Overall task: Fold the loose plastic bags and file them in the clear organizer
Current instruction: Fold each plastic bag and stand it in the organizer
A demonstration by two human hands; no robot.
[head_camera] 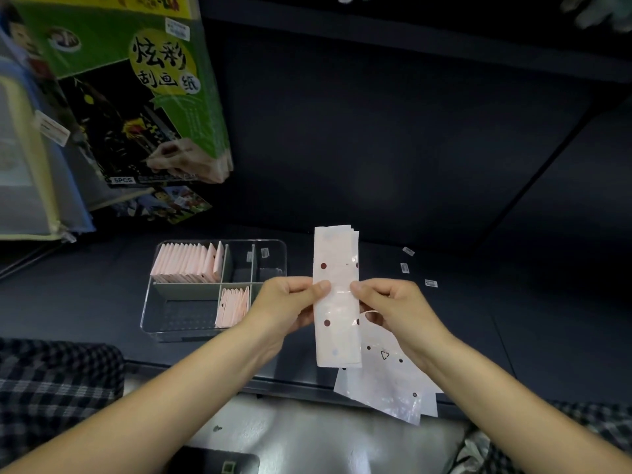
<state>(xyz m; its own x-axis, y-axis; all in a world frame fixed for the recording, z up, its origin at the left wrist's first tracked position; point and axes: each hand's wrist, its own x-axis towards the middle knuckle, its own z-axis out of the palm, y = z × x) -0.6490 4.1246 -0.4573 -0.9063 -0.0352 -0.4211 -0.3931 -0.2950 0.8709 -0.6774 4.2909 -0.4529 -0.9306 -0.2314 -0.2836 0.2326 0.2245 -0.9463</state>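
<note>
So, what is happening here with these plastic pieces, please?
A person is folding a plastic bag that is already a long narrow strip. The left hand and the right hand pinch its two sides at the middle, above the dark table. More loose bags lie below it at the table edge. The clear organizer to the left already holds folded pink bags in two compartments.

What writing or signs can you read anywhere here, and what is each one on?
"炫彩刮画纸": green packet leaning at the back left.
"5PCS": the same packet's lower edge.
Triangle recycling sign: loose plastic bag on the shelf edge.
Too small or blurred: white sticker on the packet, tag on the pouch beside it, small stickers on the shelf, labels in the clear organizer.
</note>
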